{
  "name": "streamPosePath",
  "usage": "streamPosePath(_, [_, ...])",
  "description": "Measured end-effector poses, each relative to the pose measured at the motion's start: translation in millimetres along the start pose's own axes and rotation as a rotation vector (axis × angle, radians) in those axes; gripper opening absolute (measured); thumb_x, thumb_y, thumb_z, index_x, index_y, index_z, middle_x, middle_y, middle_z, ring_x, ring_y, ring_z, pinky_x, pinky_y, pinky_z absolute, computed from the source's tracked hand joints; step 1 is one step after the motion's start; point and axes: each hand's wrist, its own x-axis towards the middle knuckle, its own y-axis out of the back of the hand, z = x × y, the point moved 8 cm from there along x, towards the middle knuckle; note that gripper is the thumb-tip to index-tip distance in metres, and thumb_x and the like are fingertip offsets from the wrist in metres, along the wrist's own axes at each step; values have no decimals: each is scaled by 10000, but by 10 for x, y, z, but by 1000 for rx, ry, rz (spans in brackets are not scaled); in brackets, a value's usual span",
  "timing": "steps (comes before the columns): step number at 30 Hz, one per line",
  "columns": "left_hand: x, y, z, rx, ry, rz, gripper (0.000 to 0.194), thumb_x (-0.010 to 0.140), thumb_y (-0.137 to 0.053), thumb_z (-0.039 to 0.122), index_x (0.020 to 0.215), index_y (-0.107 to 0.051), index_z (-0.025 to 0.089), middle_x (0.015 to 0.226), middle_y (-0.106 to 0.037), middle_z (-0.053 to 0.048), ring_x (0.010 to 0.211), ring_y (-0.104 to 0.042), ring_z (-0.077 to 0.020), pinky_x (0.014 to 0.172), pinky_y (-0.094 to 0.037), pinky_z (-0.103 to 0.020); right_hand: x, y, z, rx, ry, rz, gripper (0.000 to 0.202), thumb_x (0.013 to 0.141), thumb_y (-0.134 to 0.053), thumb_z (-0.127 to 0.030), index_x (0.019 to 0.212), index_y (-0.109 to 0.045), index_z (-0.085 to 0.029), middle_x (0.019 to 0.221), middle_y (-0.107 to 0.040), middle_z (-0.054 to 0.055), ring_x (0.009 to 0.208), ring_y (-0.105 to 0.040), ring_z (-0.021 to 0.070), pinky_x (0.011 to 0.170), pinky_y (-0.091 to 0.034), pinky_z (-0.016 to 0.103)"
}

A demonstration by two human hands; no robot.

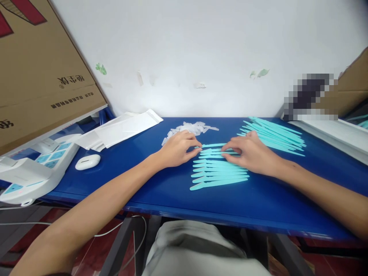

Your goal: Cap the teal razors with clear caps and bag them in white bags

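Note:
Thin turquoise sticks that look like eyebrow razors point(220, 178) lie in a row on the blue table, their broader tips to the left. At the far end of the row, my left hand point(181, 149) pinches the left tip of one eyebrow razor point(212, 145) between thumb and forefinger. My right hand point(253, 153) has its fingers closed around the right part of that razor, and covers the ends of several others. Whether a small clear piece is in my left fingertips is too small to tell. Just behind my left hand is a heap of small translucent plastic caps point(191, 127).
More turquoise razors point(276, 134) lie piled at the back right. White plastic bags point(126, 128), a white earphone case point(87, 161) and a power strip point(54, 165) are on the left. Cardboard boxes point(43, 69) flank the table, and a white wall point(201, 46) stands behind it.

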Motion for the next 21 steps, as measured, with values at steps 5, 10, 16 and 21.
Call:
streamPosePath(5, [-19,-43,5,-33,-6,-85,337,1042,-463,362,1174,-707,170,1099,-658,-115,1057,-590,-253,935,-472,-403,-17,-6,22,95,-54,-41,332,941,-520,-409,980,-759,-181,537,-545,-16,501,-525,162,688,-430,366])
streamPosePath(10, [-85,-89,42,-92,-39,-202,462,1048,-435,472,1392,-574,197,1352,-550,-147,1230,-534,-296,1048,-434,-443,-35,-22,-140,128,110,-77,393,989,-475,-433,1110,-745,-175,1058,-686,120,895,-659,231,766,-509,361])
streamPosePath(16, [-128,-116,41,-123,-15,-308,506,1044,-427,514,1450,-506,223,1382,-544,-134,1251,-530,-300,1074,-412,-450,-35,-75,-231,87,163,-133,482,1012,-423,-511,1200,-731,-190,1263,-659,145,1129,-625,309,963,-490,496])
streamPosePath(21, [-121,-100,35,-115,7,-326,523,1045,-426,514,1452,-499,194,1424,-545,-140,1295,-520,-303,1097,-405,-465,-56,-60,-249,79,160,-161,538,1024,-392,-517,1314,-681,-167,1352,-647,159,1209,-615,334,1002,-487,530])
